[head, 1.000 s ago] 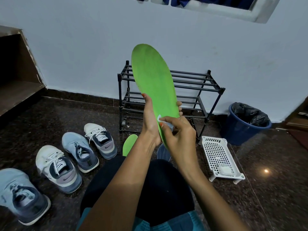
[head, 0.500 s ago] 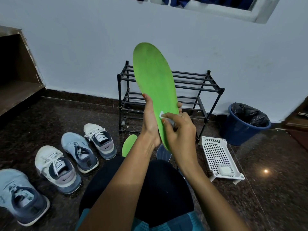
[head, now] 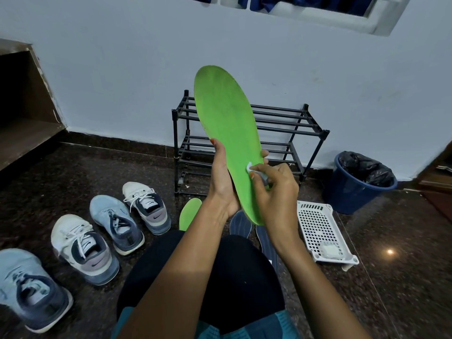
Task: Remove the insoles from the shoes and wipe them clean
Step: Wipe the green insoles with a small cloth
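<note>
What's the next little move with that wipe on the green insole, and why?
Probably slide the wipe upward along the green insole toward its toe end. The right hand pinches it low on the insole, beside the left hand that grips the insole upright. The long stretch above the wipe lies bare and open to a stroke.

Dim, cool, bluish indoor light, soft and even across the pale wall (head: 122, 69). One small bright glint (head: 390, 252) on the polished dark floor (head: 403, 289) at near right, near the white tray (head: 318, 226). Deep shadow inside the wooden recess (head: 22, 94) at far left. Slight softness on the forearms nearest the lens, crisp focus on the green insole (head: 227, 133). Wide-angle bending toward the edges, plain in the tilted window frame (head: 342, 18).
</note>
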Demonstrator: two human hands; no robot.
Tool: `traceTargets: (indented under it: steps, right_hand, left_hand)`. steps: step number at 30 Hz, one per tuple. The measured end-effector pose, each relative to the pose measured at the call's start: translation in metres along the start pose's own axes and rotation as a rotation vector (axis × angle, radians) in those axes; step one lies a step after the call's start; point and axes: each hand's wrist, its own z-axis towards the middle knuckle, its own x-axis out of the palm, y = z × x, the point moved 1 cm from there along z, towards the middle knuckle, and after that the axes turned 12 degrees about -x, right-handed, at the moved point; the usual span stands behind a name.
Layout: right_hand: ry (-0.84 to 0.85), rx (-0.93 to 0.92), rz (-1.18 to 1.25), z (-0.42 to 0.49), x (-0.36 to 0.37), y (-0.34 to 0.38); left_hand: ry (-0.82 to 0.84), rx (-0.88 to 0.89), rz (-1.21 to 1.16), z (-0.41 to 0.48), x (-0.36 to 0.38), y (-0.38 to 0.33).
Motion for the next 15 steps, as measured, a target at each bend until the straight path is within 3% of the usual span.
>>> traceTargets:
  steps: [10, 15]
  right_hand:
    - [-0.109, 0.101, 0.09, 0.01, 0.0, -0.004]
    - [-0.083, 0.085, 0.111, 0.013, 0.007, 0.001]
  left_hand:
    - [0.002, -0.076, 0.08, -0.001, 0.007, -0.001]
    - [0.0, -0.08, 0.078, 0.001, 0.001, 0.001]
